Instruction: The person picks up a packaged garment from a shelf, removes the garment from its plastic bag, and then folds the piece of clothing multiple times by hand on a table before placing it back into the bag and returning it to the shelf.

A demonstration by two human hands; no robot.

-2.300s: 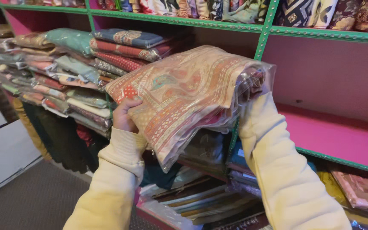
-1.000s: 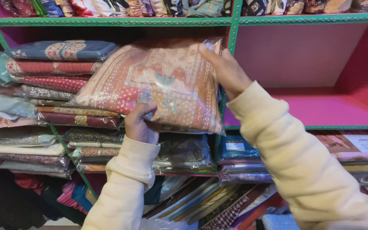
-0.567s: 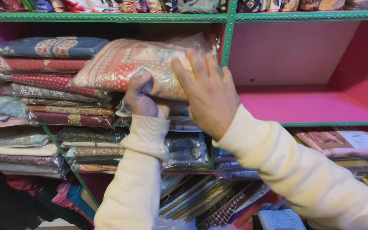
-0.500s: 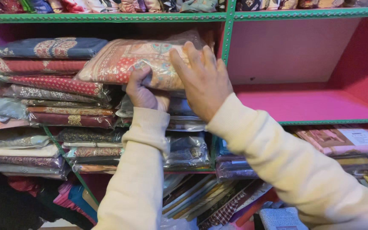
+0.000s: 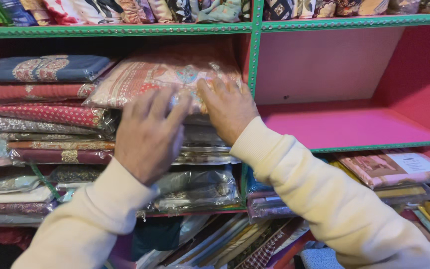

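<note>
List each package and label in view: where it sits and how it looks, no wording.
Clear-wrapped salmon patterned fabric package: top of the middle stack, under both hands' fingers.
Clear-wrapped navy patterned package: top of the left stack, flat.
Pink fabric package: lower right shelf, flat.
White rectangular label: on that pink package.

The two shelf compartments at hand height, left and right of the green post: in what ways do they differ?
The left compartment is packed with stacked fabric packets in clear wrap; the right compartment shows only its bare pink floor and back wall. Both the left hand and the right hand press on the orange patterned packet atop a stack in the left compartment; neither touches the right one. Both share the green edging.
</note>
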